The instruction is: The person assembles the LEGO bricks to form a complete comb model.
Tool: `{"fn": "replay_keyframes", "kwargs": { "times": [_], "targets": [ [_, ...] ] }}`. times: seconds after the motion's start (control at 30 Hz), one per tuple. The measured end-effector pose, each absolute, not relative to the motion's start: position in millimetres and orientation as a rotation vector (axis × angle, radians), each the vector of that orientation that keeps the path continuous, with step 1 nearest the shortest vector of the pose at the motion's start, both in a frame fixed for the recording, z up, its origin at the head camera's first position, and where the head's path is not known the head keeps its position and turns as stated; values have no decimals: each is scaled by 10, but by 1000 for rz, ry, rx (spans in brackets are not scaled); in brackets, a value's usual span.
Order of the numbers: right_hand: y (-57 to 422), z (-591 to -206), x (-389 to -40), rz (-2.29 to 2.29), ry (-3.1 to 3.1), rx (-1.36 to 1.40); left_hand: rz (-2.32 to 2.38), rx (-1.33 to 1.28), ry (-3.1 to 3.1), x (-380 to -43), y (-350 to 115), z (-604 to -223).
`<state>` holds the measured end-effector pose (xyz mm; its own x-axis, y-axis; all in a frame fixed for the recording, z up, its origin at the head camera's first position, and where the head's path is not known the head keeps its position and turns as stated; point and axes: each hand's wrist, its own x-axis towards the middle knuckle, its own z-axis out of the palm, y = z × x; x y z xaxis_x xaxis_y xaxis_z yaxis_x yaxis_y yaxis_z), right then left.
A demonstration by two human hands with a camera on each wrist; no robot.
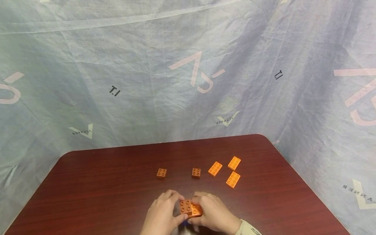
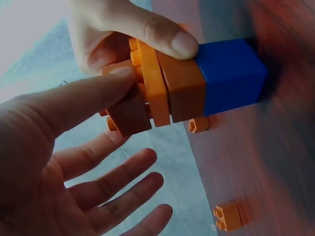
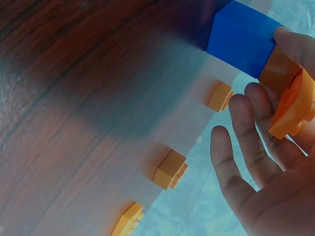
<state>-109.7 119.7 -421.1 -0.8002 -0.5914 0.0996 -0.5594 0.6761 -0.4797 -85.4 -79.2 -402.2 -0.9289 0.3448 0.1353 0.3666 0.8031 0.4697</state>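
A stack of toy building bricks stands at the table's near side. Its base is a blue brick [image 2: 234,76], with a brown brick [image 2: 183,91] above it, then a thin orange brick [image 1: 196,211]. On top sits another brown brick [image 1: 185,207], which my left hand [image 1: 163,212] pinches between thumb and fingers. My right hand [image 1: 212,210] grips the stack from the other side, its thumb against the lower brown brick close to the blue one. The orange brick sticks out towards the right palm. In the left wrist view, the left hand's other fingers are spread away from the stack.
Two loose brown bricks [image 1: 161,173] [image 1: 196,173] lie beyond the hands. Right of them are three thin orange bricks [image 1: 215,168] [image 1: 234,163] [image 1: 233,180]. The dark red table [image 1: 102,182] ends at a printed cloth [image 1: 147,81].
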Motion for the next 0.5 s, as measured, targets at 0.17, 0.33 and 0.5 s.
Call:
{"fn": "replay_keyframes", "kwargs": {
  "times": [0.17,0.33,0.5],
  "targets": [
    [1196,-4214,-1100,-778,2809,-953,-747,-602,-2918,-850,-791,-4026],
    [1197,-4223,-1098,-762,2814,-943,-700,-623,-2910,-852,-781,-4005],
    [1199,-4225,-1103,-755,2822,-962,-608,-664,-2926,-867,-766,-3963]
  ]
}}
